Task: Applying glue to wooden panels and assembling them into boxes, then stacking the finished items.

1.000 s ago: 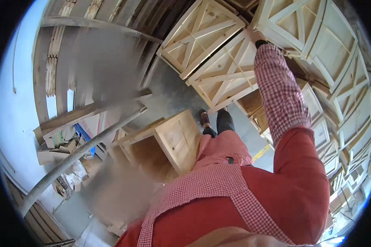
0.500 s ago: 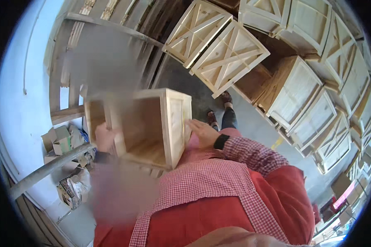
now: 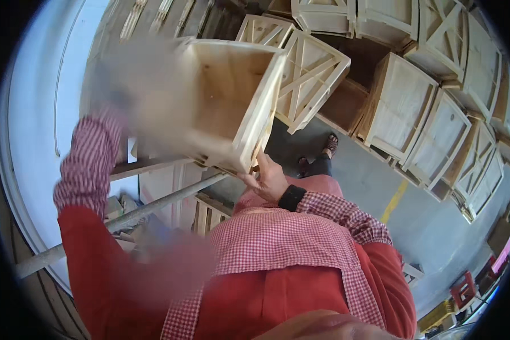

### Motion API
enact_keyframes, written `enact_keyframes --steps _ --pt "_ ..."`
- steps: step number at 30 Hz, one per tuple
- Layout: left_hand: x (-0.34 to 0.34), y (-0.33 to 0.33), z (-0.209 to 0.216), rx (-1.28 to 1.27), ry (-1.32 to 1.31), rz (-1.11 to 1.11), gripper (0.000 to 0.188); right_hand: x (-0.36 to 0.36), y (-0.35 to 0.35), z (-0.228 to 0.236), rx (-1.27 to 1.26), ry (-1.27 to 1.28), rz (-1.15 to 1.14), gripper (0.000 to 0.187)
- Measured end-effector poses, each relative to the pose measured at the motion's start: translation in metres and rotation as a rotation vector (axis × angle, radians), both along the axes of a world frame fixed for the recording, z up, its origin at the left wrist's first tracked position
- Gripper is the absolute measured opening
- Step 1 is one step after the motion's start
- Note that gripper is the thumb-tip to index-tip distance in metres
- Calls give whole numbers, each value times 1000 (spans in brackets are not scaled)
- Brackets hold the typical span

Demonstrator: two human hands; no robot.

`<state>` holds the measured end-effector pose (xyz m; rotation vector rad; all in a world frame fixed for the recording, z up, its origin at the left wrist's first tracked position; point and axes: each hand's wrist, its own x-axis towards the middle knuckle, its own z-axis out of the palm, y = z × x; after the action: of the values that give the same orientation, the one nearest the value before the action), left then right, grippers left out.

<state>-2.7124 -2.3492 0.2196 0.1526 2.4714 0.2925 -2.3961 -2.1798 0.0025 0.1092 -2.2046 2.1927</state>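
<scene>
A pale wooden box, its hollow side facing me, is tilted in front of my body. My right hand grips its lower right corner, with the thumb and fingers against the wood. My left arm reaches up along the left side toward the box. A grey blur hides my left hand and the box's left part, so its hold does not show. Behind the box, a wooden crate with crossed slats stands partly covered by it.
Several more wooden crates stand in rows at the right. A metal pipe rail runs across the left, below the box. Yellow tape marks the grey floor. Cartons and loose items lie by the white wall.
The wooden box has moved up and to the right in view, and tilted. My right hand went from lying on its side panel to its lower corner. My left arm now stretches further out.
</scene>
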Motion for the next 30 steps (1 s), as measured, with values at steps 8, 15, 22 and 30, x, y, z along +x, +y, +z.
enact_keyframes --steps 8,15,22,30 --pt "-105 182 -73 -424 -11 -325 56 -60 80 -1 62 -72 -352 35" --pt "-187 248 -160 -515 -11 -618 59 -106 114 -16 68 -197 -497 37" --pt "-272 267 -219 -650 7 -1484 36 -144 119 -32 151 -399 -586 45" --pt "-208 222 -144 397 -26 -536 60 -153 108 -40 324 -392 -660 48"
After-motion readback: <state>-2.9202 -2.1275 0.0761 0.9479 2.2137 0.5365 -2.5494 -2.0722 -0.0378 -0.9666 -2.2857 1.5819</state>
